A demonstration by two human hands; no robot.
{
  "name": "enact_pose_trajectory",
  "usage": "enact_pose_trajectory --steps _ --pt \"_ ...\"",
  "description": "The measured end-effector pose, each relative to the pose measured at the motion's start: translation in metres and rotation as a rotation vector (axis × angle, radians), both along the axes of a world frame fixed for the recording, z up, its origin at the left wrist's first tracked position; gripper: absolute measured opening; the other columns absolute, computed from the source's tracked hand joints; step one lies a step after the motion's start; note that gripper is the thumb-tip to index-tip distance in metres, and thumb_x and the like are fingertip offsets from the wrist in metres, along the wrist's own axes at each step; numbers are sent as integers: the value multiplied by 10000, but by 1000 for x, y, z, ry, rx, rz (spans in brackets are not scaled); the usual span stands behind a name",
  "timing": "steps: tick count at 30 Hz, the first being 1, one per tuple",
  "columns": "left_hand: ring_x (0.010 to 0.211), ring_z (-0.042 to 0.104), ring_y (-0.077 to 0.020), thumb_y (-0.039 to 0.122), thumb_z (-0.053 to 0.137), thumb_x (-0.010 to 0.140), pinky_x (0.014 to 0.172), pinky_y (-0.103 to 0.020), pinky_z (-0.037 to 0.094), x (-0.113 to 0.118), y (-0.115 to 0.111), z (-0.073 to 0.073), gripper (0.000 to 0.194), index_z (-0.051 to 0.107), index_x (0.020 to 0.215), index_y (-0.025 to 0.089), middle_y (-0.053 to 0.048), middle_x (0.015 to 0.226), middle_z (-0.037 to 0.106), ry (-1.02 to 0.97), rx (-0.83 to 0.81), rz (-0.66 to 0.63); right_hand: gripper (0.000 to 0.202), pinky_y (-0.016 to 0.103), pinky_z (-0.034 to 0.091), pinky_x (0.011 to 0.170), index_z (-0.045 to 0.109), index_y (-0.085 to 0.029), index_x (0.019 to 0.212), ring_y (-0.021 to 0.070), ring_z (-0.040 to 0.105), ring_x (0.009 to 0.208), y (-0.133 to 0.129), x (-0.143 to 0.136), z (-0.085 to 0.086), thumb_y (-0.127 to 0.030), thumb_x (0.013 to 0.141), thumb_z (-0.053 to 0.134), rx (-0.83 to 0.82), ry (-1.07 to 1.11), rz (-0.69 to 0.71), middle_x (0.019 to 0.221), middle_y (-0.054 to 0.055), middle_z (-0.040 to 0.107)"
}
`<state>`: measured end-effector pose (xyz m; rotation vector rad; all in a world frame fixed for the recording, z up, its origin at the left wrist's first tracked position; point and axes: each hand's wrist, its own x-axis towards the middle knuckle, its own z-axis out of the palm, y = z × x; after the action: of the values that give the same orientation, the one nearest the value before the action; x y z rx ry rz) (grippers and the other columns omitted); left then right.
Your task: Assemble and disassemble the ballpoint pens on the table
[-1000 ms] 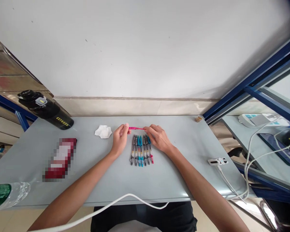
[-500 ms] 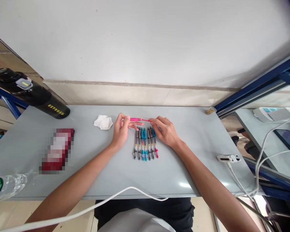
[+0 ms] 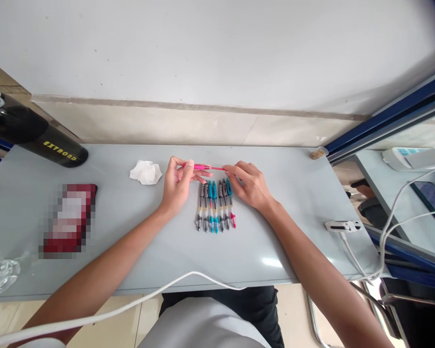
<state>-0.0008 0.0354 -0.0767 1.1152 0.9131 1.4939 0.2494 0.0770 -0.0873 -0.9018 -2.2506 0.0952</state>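
Note:
Between the thumb and fingers of my left hand [image 3: 177, 183] is a pink pen barrel [image 3: 202, 167], lying level above the table. A thin red refill [image 3: 218, 168] runs from the barrel's right end to my right hand [image 3: 249, 182], whose thumb and fingertips pinch its far end. How deep the refill sits in the barrel, I cannot tell. Just below both hands lies a row of several pens [image 3: 214, 208] with clear barrels, side by side. Their upper parts are grey or teal, and the rightmost has a pink-red tip.
A crumpled white tissue [image 3: 145, 172] lies left of my left hand. Farther left are a black bottle [image 3: 58, 145], a blurred red packet [image 3: 70, 217] and a clear plastic bottle [image 3: 2, 278]. A white device [image 3: 342, 226] with a cable and a small container [image 3: 318, 153] are at right. A white cable [image 3: 159, 291] crosses the front edge.
The camera view has shifted, so the table's things sit higher, with those on the left farther left. Both hands keep the same grip on the barrel and refill.

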Motion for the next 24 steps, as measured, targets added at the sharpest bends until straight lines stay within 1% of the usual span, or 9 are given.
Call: enact_pose_trajectory --steps 4,9,14,16,19,21,24 --pt "965 912 -263 623 813 1084 764 -347 701 2 -1 1 524 423 1071 273 -68 1114 899 40 -1 10 327 414 482 805 748 -263 1342 238 672 843 0 2 1 -314 1246 439 -22 -26 2 976 78 736" --pt "944 910 -255 603 892 1026 746 -332 708 4 -4 5 546 474 1036 254 -74 1089 894 86 18 -6 328 420 509 853 743 -268 1364 236 684 857 0 1 -1 -322 1252 439 -22 -45 20 1014 79 744" --pt "999 909 -256 481 990 955 822 -358 739 3 -5 2 531 518 1011 244 -91 1150 899 78 27 -36 293 405 517 869 738 -247 1350 223 693 880 -1 0 -2 -294 1254 466 24 -69 48 1041 73 763" --pt "1000 908 -256 459 1021 918 869 -377 748 3 -4 0 536 538 1001 241 -94 1137 899 77 30 -44 284 403 524 876 734 -241 1351 220 695 887 -2 -2 -1 -282 1254 469 33 -76 68 1063 76 773" --pt "1063 900 -261 441 1050 878 959 -402 744 3 -3 -4 528 575 985 236 -99 1117 897 78 43 -71 254 405 539 881 717 -235 1361 226 700 891 -4 -5 0 -296 1250 497 42 -73 88 1062 77 781" --pt "1095 890 -267 432 1046 879 990 -414 735 3 -2 -6 494 604 974 234 -102 1114 895 94 41 -94 230 411 551 885 700 -240 1349 235 704 892 -6 -8 2 -330 1248 515 13 -70 90 1062 78 791" --pt "1098 881 -277 429 1022 904 1002 -429 723 1 -1 -7 420 656 958 230 -104 1127 893 148 36 -108 203 412 565 868 676 -254 1279 247 698 894 -9 -10 3 -378 1248 517 -53 -68 91 1075 83 801"
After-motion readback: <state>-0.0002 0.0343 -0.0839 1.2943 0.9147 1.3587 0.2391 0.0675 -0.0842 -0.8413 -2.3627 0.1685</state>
